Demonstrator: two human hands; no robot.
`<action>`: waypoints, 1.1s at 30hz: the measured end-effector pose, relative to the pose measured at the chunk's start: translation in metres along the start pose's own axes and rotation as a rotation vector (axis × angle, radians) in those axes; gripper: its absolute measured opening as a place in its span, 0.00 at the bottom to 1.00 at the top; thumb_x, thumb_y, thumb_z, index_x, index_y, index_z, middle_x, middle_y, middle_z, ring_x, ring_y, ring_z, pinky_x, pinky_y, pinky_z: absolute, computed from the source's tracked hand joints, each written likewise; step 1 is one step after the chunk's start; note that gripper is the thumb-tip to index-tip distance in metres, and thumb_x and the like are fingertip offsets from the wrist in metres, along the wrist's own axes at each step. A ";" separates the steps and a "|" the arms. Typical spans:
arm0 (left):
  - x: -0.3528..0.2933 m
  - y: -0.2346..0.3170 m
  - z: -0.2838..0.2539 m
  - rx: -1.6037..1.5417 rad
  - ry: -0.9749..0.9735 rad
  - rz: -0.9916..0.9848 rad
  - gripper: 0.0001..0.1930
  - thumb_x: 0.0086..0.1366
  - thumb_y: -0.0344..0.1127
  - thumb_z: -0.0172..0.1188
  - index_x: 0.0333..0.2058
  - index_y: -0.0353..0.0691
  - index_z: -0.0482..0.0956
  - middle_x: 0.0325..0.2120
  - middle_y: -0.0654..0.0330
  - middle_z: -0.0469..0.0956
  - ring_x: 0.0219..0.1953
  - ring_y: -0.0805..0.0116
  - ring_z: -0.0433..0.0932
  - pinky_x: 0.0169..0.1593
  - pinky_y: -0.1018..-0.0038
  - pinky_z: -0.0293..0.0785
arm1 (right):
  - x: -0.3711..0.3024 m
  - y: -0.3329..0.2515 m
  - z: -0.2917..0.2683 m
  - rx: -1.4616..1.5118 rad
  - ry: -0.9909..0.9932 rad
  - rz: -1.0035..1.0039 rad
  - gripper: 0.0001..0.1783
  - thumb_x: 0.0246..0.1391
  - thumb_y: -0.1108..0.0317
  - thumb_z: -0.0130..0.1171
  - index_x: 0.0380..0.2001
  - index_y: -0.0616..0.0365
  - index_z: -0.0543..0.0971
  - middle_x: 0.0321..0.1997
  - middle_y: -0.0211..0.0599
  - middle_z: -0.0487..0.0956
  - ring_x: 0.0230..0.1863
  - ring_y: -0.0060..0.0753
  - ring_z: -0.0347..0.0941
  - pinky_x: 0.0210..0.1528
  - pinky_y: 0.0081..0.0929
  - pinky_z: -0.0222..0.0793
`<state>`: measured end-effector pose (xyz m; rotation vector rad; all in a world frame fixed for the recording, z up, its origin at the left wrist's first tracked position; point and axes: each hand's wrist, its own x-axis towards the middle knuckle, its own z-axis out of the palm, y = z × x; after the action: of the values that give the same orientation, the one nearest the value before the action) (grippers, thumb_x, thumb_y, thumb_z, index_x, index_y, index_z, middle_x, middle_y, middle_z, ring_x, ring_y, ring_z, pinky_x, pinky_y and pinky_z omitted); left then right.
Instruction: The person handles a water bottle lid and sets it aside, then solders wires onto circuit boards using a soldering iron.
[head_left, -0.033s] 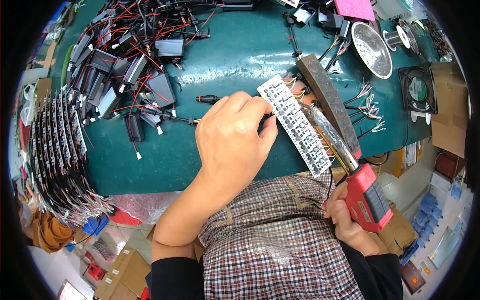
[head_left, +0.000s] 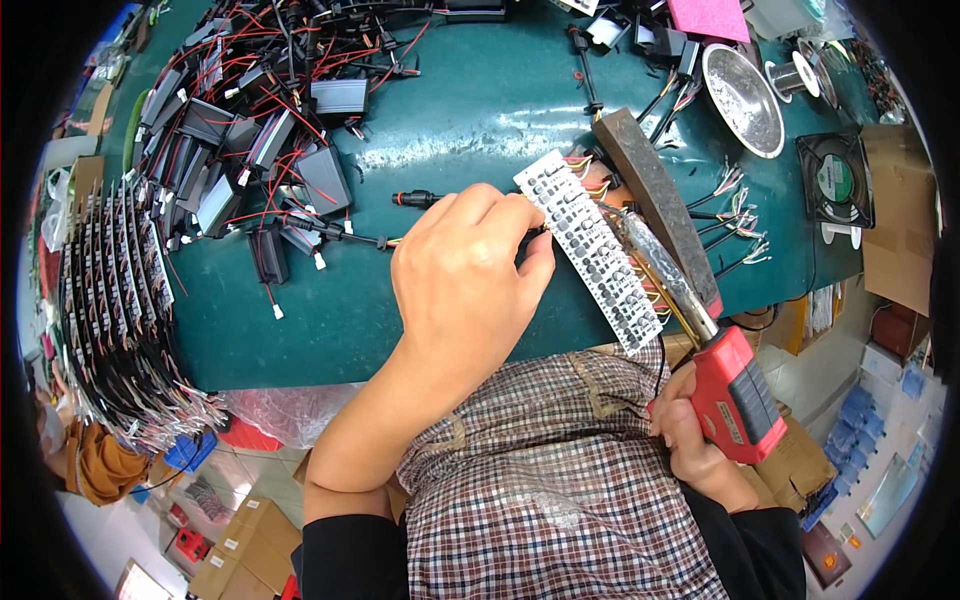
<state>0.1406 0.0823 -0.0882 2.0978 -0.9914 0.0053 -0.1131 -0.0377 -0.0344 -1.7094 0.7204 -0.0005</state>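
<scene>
A white circuit board strip (head_left: 590, 255) with rows of dark components lies slanted near the table's front edge, leaning along a dark rectangular bar (head_left: 655, 200). My left hand (head_left: 470, 265) is closed in a pinch at the board's upper left edge, on a cable whose black connector (head_left: 415, 198) sticks out behind the knuckles. The pinched end is mostly hidden by the fingers. My right hand (head_left: 695, 445) is wrapped round a red and black soldering gun (head_left: 735, 395). Its metal barrel reaches up over the board's right side, where several coloured wires (head_left: 650, 290) join the board.
A heap of black boxes with red wires (head_left: 250, 130) covers the table's far left. Beside it hangs a bundle of wired strips (head_left: 115, 300). At the right are a metal dish (head_left: 743, 100), stripped cable ends (head_left: 735, 215), a solder spool (head_left: 792, 77) and a fan (head_left: 838, 180).
</scene>
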 end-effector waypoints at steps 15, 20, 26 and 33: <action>0.000 0.001 0.000 0.045 0.011 0.040 0.09 0.50 0.29 0.74 0.28 0.43 0.82 0.26 0.62 0.77 0.28 0.60 0.78 0.32 0.64 0.75 | 0.002 0.006 0.007 0.099 0.072 -0.058 0.12 0.69 0.62 0.53 0.37 0.56 0.64 0.30 0.35 0.68 0.17 0.17 0.59 0.24 0.24 0.67; 0.000 0.001 0.000 0.047 0.007 0.046 0.09 0.50 0.29 0.74 0.28 0.43 0.82 0.26 0.61 0.77 0.28 0.60 0.78 0.32 0.65 0.75 | 0.001 0.008 0.008 0.128 0.093 -0.047 0.11 0.70 0.64 0.53 0.39 0.57 0.64 0.31 0.34 0.68 0.17 0.16 0.58 0.24 0.23 0.67; -0.002 0.000 -0.001 0.045 0.005 0.047 0.09 0.51 0.30 0.74 0.29 0.43 0.82 0.26 0.62 0.77 0.29 0.60 0.78 0.32 0.64 0.76 | 0.001 0.009 0.006 0.123 0.084 -0.060 0.10 0.69 0.65 0.53 0.39 0.56 0.64 0.31 0.34 0.68 0.16 0.16 0.57 0.24 0.23 0.66; -0.002 -0.001 0.000 0.015 0.005 0.040 0.09 0.52 0.30 0.74 0.30 0.42 0.82 0.28 0.61 0.79 0.30 0.60 0.79 0.34 0.65 0.76 | 0.002 0.012 0.005 0.144 0.085 -0.090 0.10 0.69 0.64 0.53 0.38 0.56 0.65 0.31 0.34 0.68 0.16 0.16 0.57 0.23 0.22 0.66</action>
<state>0.1399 0.0839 -0.0888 2.0907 -1.0331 0.0383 -0.1144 -0.0351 -0.0470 -1.6101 0.6888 -0.1851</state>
